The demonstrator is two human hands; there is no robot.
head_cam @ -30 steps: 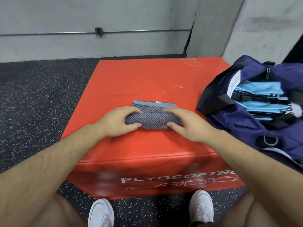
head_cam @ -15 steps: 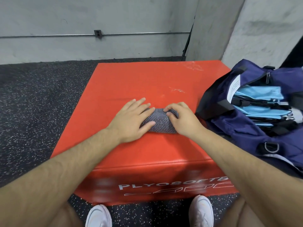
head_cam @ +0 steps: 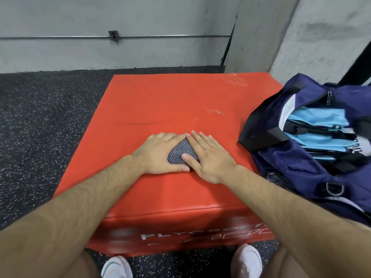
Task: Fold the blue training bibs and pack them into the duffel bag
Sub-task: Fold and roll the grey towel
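Note:
A folded grey-blue mesh bib (head_cam: 180, 152) lies as a small bundle on the red plyo box (head_cam: 160, 101). My left hand (head_cam: 158, 153) lies flat on its left side, fingers straight. My right hand (head_cam: 208, 155) presses flat on its right side, thumb on the cloth. Only a wedge of the bib shows between the two hands. The navy duffel bag (head_cam: 297, 167) sits open on the right edge of the box, with several folded light-blue bibs (head_cam: 317, 117) stacked inside.
Dark speckled rubber floor (head_cam: 40, 121) surrounds the box. A grey concrete wall (head_cam: 120, 17) with a metal conduit runs behind, and a pillar stands at back right. My white shoes (head_cam: 116, 267) are at the box's front.
The bib went from a wide folded strip to a compact bundle. Both hands came together over it; my right hand uncurled and now lies flat.

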